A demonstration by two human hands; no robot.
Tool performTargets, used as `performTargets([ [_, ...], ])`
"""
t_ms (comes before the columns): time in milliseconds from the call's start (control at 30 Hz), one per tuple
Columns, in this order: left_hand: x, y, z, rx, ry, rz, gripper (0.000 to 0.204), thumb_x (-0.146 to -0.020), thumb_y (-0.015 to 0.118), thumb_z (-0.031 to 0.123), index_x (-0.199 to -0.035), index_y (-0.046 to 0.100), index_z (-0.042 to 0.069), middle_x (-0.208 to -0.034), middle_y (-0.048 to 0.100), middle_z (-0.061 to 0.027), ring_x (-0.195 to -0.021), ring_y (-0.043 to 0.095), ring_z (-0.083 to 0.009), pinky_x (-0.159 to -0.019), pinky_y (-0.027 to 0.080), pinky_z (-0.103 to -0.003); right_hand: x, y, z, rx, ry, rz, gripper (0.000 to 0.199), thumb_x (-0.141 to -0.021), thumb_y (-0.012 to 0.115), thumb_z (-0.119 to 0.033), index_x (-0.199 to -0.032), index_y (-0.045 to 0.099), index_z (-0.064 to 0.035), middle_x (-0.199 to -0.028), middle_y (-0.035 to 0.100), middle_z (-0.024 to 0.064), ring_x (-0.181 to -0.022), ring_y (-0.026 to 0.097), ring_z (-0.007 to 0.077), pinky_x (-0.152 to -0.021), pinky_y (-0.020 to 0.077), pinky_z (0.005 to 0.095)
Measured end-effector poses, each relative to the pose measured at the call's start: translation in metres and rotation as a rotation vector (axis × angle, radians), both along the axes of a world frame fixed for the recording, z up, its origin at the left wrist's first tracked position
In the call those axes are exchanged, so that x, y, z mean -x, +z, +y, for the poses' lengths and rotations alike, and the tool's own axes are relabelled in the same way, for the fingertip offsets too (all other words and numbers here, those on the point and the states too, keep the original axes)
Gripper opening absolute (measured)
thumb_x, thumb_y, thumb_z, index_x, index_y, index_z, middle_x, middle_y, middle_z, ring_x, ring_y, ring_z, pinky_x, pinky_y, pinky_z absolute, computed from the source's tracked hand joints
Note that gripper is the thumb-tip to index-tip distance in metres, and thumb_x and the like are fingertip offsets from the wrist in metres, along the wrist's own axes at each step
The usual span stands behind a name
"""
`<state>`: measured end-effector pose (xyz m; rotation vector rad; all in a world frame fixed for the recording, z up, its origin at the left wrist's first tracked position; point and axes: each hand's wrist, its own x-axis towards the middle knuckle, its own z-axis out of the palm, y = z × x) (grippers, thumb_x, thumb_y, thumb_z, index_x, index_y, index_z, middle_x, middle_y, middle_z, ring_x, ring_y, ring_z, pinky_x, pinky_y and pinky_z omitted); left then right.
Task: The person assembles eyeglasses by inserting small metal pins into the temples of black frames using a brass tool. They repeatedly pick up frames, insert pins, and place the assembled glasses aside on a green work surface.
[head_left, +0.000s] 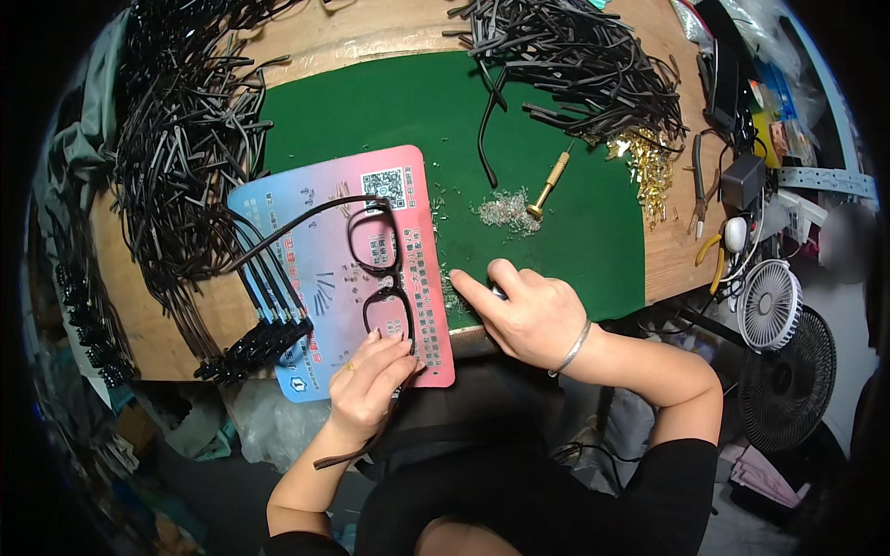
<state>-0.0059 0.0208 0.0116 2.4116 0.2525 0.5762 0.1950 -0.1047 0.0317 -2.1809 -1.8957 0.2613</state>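
A dark eyeglasses frame point(396, 274) with clear lenses lies over a pink-and-blue printed pad point(434, 315), one temple stretching to the left. My left hand point(369, 385) is closed on its near end, where the other temple comes out below the fingers. To the right, my right hand point(538, 320) is mostly curled, index finger extended to tiny clear pieces point(451, 295) beside the pad. A small dark, shiny thing shows between its fingers; I cannot make out what it is. Farther off, a brass-coloured screwdriver point(553, 182) lies by a heap of small clear pieces point(506, 211).
A green mat point(371, 107) covers the table's middle. Piles of black temples point(181, 148) lie left, with more temples point(593, 69) at the far right. Dark frames point(255, 347) overlap the pad's left edge. Gold-coloured pieces point(649, 171), pliers point(699, 185) and a white fan point(769, 304) stand right.
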Motion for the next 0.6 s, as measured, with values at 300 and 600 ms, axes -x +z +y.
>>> performTargets([
  [300,-0.012,0.008,-0.001,0.024,0.023,0.054,0.018,-0.066,0.075,-0.001,-0.081,0.064,0.001,-0.085,0.067,-0.0116,-0.084,0.066,-0.0260,-0.085,0.051,-0.037,-0.013,0.006,-0.005,0.065,-0.007,0.276,0.044,-0.073,0.062,-0.017,-0.116,0.055,-0.0142,-0.085,0.049,0.0109,-0.058,0.059,0.0242,-0.048,0.0500,0.0339],
  [600,-0.022,0.021,-0.008,0.024,0.074,0.180,0.015,-0.067,0.072,-0.004,-0.079,0.063,0.000,-0.080,0.067,-0.0122,-0.079,0.066,-0.0262,-0.080,0.051,-0.038,-0.007,-0.002,-0.015,-0.044,-0.056,0.289,0.043,-0.073,0.065,-0.015,-0.116,0.058,-0.0148,-0.083,0.050,0.0087,-0.064,0.060,0.0206,-0.050,0.0501,0.0310],
])
